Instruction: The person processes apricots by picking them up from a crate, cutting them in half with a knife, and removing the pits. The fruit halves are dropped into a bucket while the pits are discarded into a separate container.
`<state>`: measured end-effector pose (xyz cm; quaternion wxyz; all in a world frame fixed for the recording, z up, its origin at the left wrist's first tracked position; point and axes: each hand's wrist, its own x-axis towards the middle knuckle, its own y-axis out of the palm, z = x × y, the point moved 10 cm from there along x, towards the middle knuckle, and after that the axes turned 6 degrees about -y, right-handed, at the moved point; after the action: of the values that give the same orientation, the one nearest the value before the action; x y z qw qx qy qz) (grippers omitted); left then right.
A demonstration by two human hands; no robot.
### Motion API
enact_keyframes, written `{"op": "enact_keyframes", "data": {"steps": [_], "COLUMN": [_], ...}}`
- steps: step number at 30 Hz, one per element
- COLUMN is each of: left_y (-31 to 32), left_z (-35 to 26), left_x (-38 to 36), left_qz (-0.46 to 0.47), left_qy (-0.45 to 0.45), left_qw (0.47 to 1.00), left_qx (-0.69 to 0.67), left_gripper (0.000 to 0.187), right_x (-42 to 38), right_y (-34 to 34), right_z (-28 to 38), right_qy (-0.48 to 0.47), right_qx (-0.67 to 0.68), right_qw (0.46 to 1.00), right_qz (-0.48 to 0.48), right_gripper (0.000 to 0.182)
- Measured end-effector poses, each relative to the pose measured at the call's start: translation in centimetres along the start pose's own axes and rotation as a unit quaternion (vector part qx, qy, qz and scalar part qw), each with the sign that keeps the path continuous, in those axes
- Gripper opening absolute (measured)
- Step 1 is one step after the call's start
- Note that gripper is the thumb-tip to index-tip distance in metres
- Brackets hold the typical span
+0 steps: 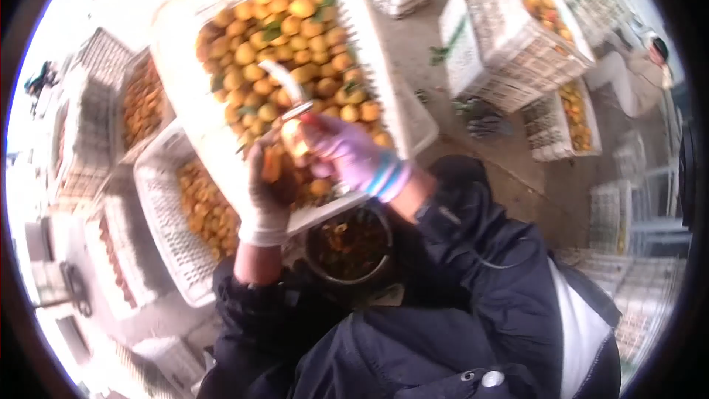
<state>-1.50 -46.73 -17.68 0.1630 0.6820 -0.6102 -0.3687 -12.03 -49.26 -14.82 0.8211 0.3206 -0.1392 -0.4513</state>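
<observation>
My right hand [347, 151], in a light purple glove with a blue-striped cuff, is closed around a curved-bladed knife [279, 77]. Its pale blade points up and left over the crate, smeared by motion, with a metal collar and a bit of red near my fingers. Bright against those fingers shows a yellow-orange fruit [295, 137]. Gloved in white, my left hand [266, 196] is close beside it, its fingers curled around an orange fruit piece [272, 164]. Beneath both hands, a large white crate [185, 96] holds many round yellow-orange fruits [295, 44] with some green leaves.
Below the crate, between my legs, stands a round bucket [349, 244] with dark orange scraps. To the left, a white crate [159, 177] holds orange pieces. Stacked fruit crates [509, 66] rise at the right, near another person [628, 77]. A dark bundle [484, 118] lies on the floor.
</observation>
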Motion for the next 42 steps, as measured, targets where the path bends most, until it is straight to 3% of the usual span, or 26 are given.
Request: {"op": "enact_keyframes", "data": {"steps": [3, 6, 7, 8, 9, 10, 11, 12, 14, 22, 24, 26, 27, 28, 29, 30, 32, 35, 36, 38, 42], "left_y": [0.2, 2.1, 3.6, 4.5, 0.9, -0.1, -0.8, 0.2, 0.5, 0.2, 0.2, -0.2, -0.9, -1.3, -1.1, 1.0, 1.0, 2.0, 2.0, 3.0, 3.0], "left_z": [-0.6, -0.6, 0.2, -0.3, 0.1, -0.5, 0.5, 0.5, 0.8, 0.9, 1.2, 1.2, 0.4, 0.8, -2.2, -5.1, -5.7, -4.9, -4.5, -4.1, -4.6], "left_x": [-0.2, -0.4, 0.0, -0.9, -0.4, -0.1, -0.2, -0.8, -0.6, -0.7, -0.4, -0.4, -0.3, 0.1, 0.1, -1.7, -2.1, -1.6, -1.6, -1.5, -1.6], "left_qz": [0.0, 0.021, 0.195, 0.358, 0.038, 0.016, 0.003, -0.007, 0.066, 0.043, 0.043, 0.018, -0.035, -0.036, -0.079, -0.118, -0.128, -0.051, -0.052, -0.034, -0.033], "left_qy": [-0.006, -0.032, -0.076, -0.113, -0.067, -0.031, -0.05, -0.072, -0.057, -0.107, -0.102, -0.125, -0.097, -0.095, 0.097, 0.282, 0.299, 0.241, 0.233, 0.266, 0.283], "left_qw": [1.0, 0.999, 0.96, 0.868, 0.997, 0.994, 0.994, 0.995, 0.989, 0.973, 0.984, 0.965, 0.933, 0.934, 0.867, 0.744, 0.751, 0.866, 0.869, 0.812, 0.818], "left_qx": [0.017, -0.037, -0.187, -0.324, 0.015, 0.108, 0.092, 0.076, 0.118, 0.198, 0.142, 0.231, 0.344, 0.344, 0.483, 0.594, 0.574, 0.436, 0.434, 0.518, 0.499], "left_gripper": [0.05, 0.055, 0.057, 0.058, 0.053, 0.046, 0.045, 0.043, 0.045, 0.048, 0.04, 0.029, 0.026, 0.026, 0.025, 0.026, 0.024, 0.024, 0.024, 0.023, 0.018], "right_x": [0.1, -0.1, 0.0, 0.0, 0.0, -0.1, -0.1, -0.1, 0.0, 1.0, 1.0, 1.3, 1.4, 1.7, 2.0, 2.2, 2.0, 1.5, 1.1, 1.0, 0.8], "right_y": [0.4, 0.4, 0.7, 1.2, 1.2, 1.1, 0.6, 0.3, -0.6, -1.2, -1.6, -2.3, -2.2, -2.9, -3.9, -4.0, -4.8, -4.4, -3.8, -3.3, -4.5], "right_z": [0.9, 1.3, 1.2, 1.5, 1.7, 1.6, 1.4, 1.3, 0.9, -1.2, -0.9, -1.0, -0.4, -0.3, -0.5, -0.7, -0.9, -0.8, -0.7, -1.7, -1.3], "right_qy": [-0.005, -0.014, -0.015, -0.022, -0.027, -0.03, -0.032, -0.033, -0.042, 0.001, -0.002, -0.004, -0.01, -0.009, -0.005, 0.0, 0.009, 0.023, 0.029, 0.053, 0.015], "right_qx": [0.027, -0.046, -0.058, -0.082, -0.107, -0.13, -0.142, -0.156, -0.181, -0.196, -0.193, -0.06, -0.05, -0.051, -0.032, -0.012, -0.049, -0.108, -0.127, -0.143, -0.254], "right_qw": [1.0, 0.999, 0.998, 0.996, 0.994, 0.991, 0.988, 0.986, 0.98, 0.978, 0.977, 0.991, 0.99, 0.991, 0.992, 0.994, 0.99, 0.98, 0.976, 0.975, 0.954], "right_qz": [0.016, -0.012, -0.005, 0.004, -0.009, -0.019, -0.048, -0.047, -0.077, -0.069, -0.087, -0.116, -0.128, -0.127, -0.12, -0.112, -0.132, -0.163, -0.172, -0.161, -0.161], "right_gripper": [0.035, 0.035, 0.036, 0.037, 0.038, 0.039, 0.038, 0.035, 0.031, 0.03, 0.034, 0.035, 0.037, 0.037, 0.038, 0.039, 0.039, 0.037, 0.036, 0.034, 0.037]}}
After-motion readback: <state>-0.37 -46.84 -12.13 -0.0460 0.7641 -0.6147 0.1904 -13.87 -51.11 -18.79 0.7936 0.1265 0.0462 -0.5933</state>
